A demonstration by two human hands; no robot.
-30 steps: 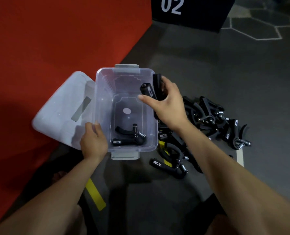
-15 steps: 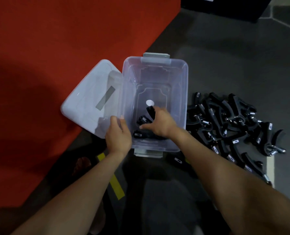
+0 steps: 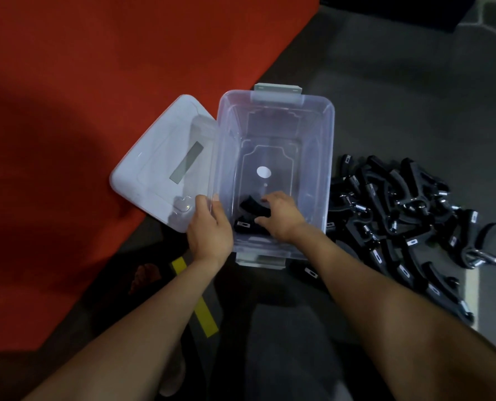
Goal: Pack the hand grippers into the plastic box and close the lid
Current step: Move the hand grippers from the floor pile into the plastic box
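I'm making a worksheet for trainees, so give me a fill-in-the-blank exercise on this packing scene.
1. The left hand grips the ____ wall of the plastic box.
2. The right hand is inside the ____.
3. The lid lies partly on the ____ mat.
4. The pile of hand grippers lies to the box's ____.

Missing words: left; box; red; right

Box (image 3: 275, 117) far half lies open (lid (image 3: 160, 166) off, leftward); gripper pile (image 3: 400, 215) crowds the right.

Dim, soft overall; deep shadows near bottom, wide-angle bend at edges, no glare.
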